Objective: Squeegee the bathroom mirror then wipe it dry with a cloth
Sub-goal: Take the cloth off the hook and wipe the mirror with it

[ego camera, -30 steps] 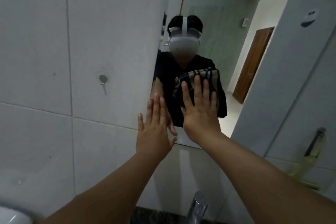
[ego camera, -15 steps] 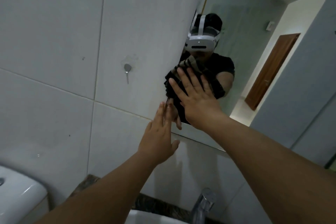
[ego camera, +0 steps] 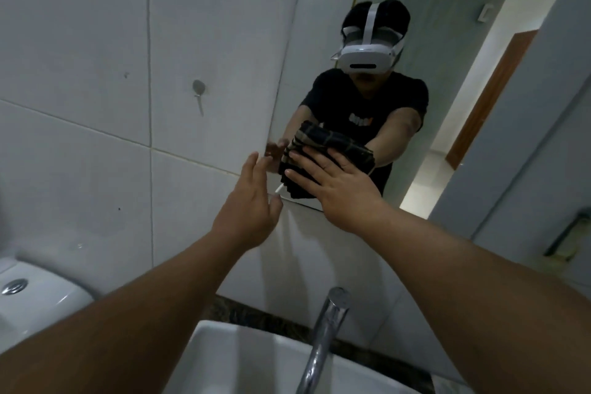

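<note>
The mirror (ego camera: pixel 447 41) hangs on the tiled wall above the sink. My right hand (ego camera: pixel 335 189) lies flat with spread fingers on a dark checked cloth (ego camera: pixel 297 190), pressing it onto the glass at the mirror's lower left corner. My left hand (ego camera: pixel 252 201) is open and holds nothing; its fingers point up by the mirror's left edge, just left of the cloth. A dark-handled, yellow-green tool that looks like the squeegee (ego camera: pixel 564 238) hangs on the right wall, away from both hands.
A chrome tap (ego camera: pixel 323 339) rises over the white basin (ego camera: pixel 224 361) right under my arms. A white toilet cistern (ego camera: pixel 32 294) stands at lower left. A small metal hook (ego camera: pixel 199 88) sticks out of the tiled wall left of the mirror.
My right hand has slid the cloth down and left to the mirror's lower left corner. The view has tipped down, bringing in the basin and tap. My left hand stays open beside the mirror.
</note>
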